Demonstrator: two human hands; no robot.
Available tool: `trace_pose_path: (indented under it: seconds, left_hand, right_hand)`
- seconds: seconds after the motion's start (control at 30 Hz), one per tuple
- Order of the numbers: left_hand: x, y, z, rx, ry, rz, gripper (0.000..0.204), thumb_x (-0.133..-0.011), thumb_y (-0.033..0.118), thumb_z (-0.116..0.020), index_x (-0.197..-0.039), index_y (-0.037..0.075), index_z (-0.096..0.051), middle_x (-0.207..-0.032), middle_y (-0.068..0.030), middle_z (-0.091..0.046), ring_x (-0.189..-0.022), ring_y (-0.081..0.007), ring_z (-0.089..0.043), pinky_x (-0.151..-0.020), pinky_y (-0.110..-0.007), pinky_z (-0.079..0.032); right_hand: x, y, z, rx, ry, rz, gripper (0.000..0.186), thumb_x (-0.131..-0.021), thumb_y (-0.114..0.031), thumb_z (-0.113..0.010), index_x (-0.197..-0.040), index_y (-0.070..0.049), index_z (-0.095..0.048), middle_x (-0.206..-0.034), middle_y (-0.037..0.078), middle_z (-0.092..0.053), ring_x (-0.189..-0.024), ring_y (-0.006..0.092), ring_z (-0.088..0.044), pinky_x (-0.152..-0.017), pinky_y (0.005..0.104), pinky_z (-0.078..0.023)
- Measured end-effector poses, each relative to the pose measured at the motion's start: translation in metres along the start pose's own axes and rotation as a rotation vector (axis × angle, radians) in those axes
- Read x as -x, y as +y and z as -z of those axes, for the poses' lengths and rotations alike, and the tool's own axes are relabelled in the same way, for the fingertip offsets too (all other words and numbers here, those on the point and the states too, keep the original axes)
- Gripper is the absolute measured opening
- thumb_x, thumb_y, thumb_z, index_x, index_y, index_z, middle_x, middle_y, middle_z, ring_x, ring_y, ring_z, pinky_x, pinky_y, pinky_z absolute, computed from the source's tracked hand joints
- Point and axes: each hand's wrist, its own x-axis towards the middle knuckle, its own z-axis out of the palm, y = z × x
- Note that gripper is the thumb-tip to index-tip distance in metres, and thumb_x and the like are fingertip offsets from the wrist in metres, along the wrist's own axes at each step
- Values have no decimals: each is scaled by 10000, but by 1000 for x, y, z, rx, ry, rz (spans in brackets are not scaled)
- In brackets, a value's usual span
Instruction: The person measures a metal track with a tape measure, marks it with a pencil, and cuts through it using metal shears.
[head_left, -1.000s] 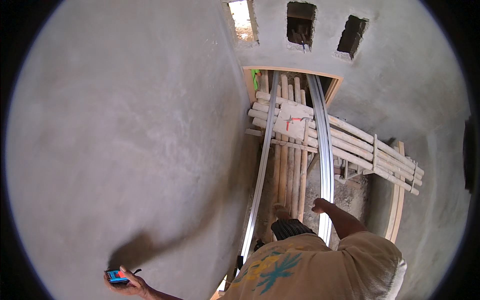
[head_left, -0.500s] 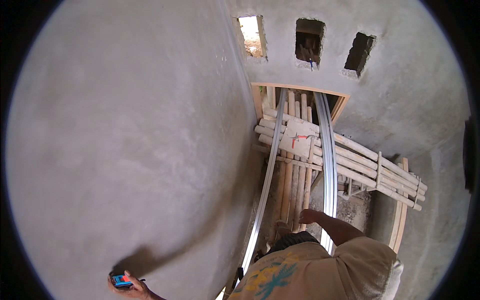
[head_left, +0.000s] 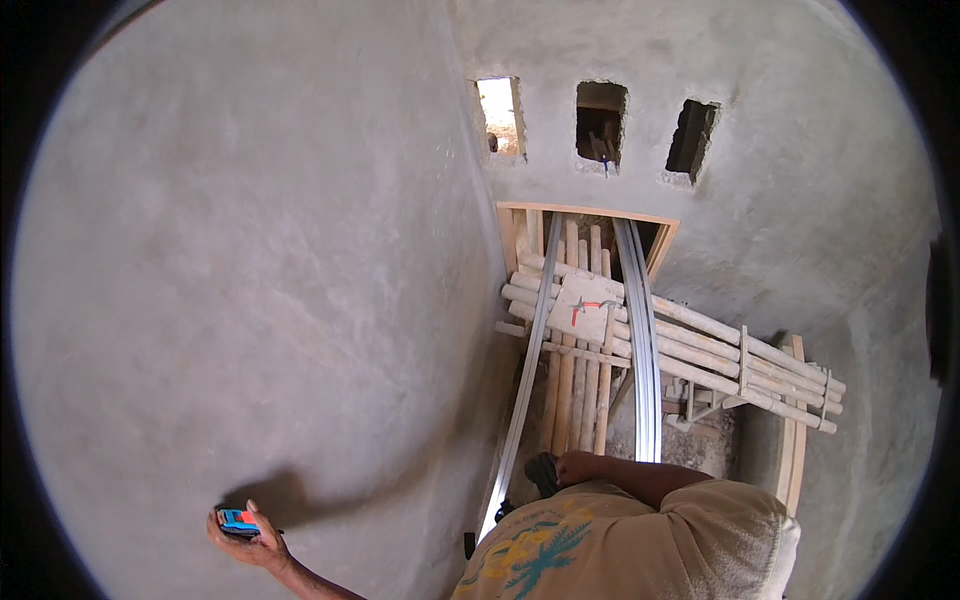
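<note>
My left hand is at the lower left, beside the grey plastered wall. Its fingers wrap round a small blue, red and black device, whose exact kind I cannot make out. The thumb lies along the side nearest the middle. My right hand is close in front of my shirt, its fingers mostly hidden. A dark object shows right beside it; whether the hand touches it is unclear.
Long silver metal channels run from the wood-framed opening toward me. They cross a platform of whitish poles bearing a board with red-handled pliers. Three rectangular holes pierce the far wall.
My right hand has drawn back and left, close to my body. My left hand has risen slightly, still holding the device. The far wall and platform appear lower in view.
</note>
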Motion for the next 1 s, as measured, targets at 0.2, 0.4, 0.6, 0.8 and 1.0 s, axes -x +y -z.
trace_pose_path:
  seconds: [0.2,0.4,0.6,0.8,1.0]
  left_hand:
    - [-2,2,3,23,-41,67,612,-874,237,-802,-1328,-38,-497,-1260,-217,-563,-1109,-376,-561,-957,-453,-465]
    - [-4,13,4,-19,-45,114,561,-924,298,-741,-1308,-37,-508,-1247,-215,-575,-1135,-353,-555,-994,-456,-450]
    - [-17,69,-12,68,106,318,456,-831,182,-822,-1146,-28,-567,-975,-136,-603,-815,-211,-570,-670,-365,-537]
    - [56,206,-120,945,-291,1431,432,-969,476,-531,-1042,71,-662,-958,-65,-671,-795,-155,-605,-694,-289,-507]
    - [155,303,-240,688,-1265,751,344,-996,466,-521,-1003,139,-629,-884,-49,-638,-847,-193,-628,-678,-349,-513]
  right_hand:
    - [-27,28,-1,67,117,74,350,-897,-373,-643,-940,-44,-756,-955,218,-722,-907,392,-701,-841,503,-553]
    - [-71,79,5,588,-177,434,424,-987,-362,-573,-902,31,-707,-893,234,-688,-843,413,-663,-770,501,-520]
    - [-73,117,70,233,-133,442,410,-988,-313,-574,-871,64,-686,-850,253,-661,-818,419,-653,-745,507,-504]
    - [-74,146,142,200,-180,564,378,-959,-308,-600,-896,50,-707,-865,244,-678,-821,421,-667,-767,522,-516]
    - [-67,179,213,-183,-313,357,374,-946,-323,-638,-890,41,-698,-886,239,-679,-836,410,-658,-768,501,-499]
